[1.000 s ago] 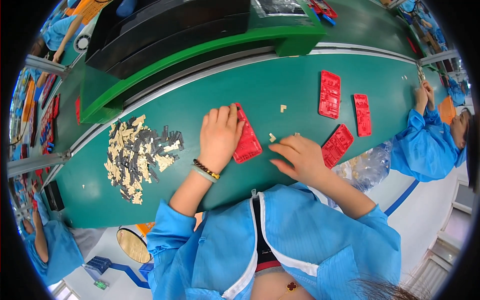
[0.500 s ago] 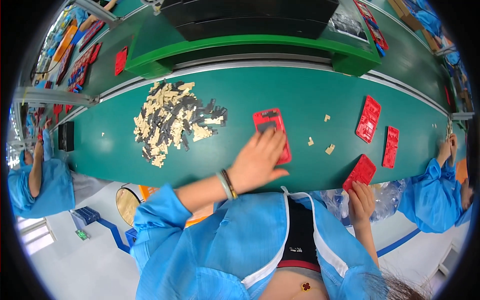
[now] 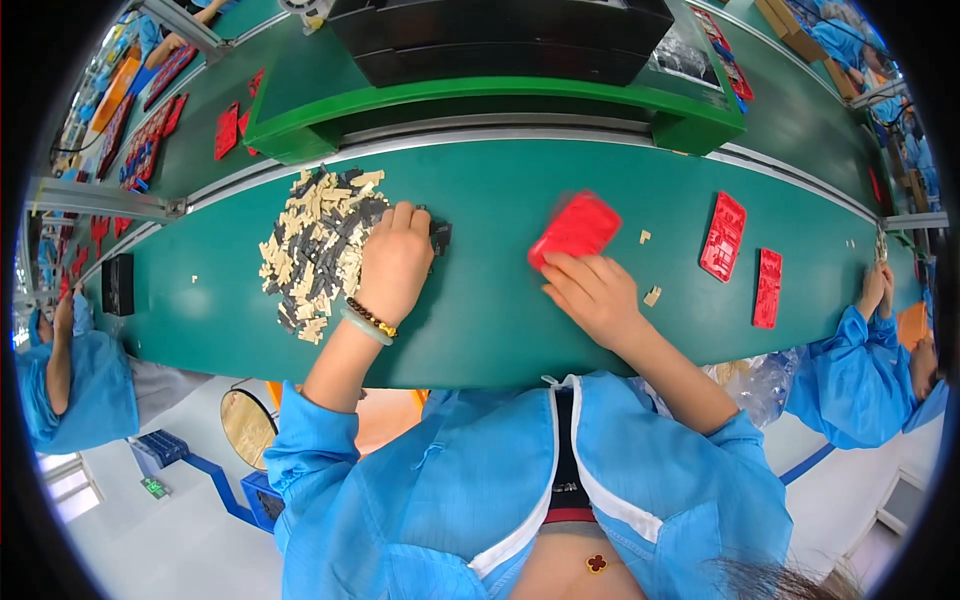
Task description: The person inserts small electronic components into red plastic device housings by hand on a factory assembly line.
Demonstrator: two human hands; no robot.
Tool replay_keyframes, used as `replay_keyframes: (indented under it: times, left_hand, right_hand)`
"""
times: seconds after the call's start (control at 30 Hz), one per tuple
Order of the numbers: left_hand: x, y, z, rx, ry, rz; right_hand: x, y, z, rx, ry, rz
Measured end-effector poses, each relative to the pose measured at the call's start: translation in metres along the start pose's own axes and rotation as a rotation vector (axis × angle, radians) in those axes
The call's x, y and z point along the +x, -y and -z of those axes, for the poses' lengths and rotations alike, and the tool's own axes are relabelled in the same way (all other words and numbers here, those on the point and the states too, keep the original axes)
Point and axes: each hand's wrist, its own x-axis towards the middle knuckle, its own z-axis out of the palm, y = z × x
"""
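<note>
My right hand (image 3: 595, 295) grips the near edge of a red plastic tray (image 3: 580, 228), smeared by motion and tilted above the green table. My left hand (image 3: 397, 262), with bracelets at its wrist, rests at the right side of a pile of small black and cream plastic pieces (image 3: 318, 240). Its fingers are curled down among the pieces; whatever they pinch is hidden. Dark pieces (image 3: 440, 236) show just right of those fingers.
Farther right lie a red tray (image 3: 723, 236) and a narrower red tray (image 3: 767, 288). Loose cream pieces (image 3: 652, 296) lie near my right hand. A green raised shelf (image 3: 500, 92) bearing black boxes (image 3: 500, 40) spans the back. Co-workers (image 3: 850, 370) sit at both sides.
My left hand has moved from the middle tray left to the pile. My right hand has come from the front right to the middle with a red tray. One loose cream piece no longer shows.
</note>
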Motion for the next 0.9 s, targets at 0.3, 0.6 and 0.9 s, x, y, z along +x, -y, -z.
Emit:
replay_keyframes:
  times: [0.3,0.6,0.9]
  left_hand:
    - [-0.002,0.016,0.003,-0.616,-0.155,0.318]
    - [0.013,-0.057,0.001,-1.447,0.107,0.287]
    - [-0.006,-0.071,-0.004,-1.482,0.140,0.348]
  right_hand:
    - [0.004,-0.054,0.031,0.112,0.410,-0.067]
    - [0.039,0.002,-0.055,0.404,-0.414,-0.804]
    - [-0.019,-0.016,0.025,0.276,0.242,-0.099]
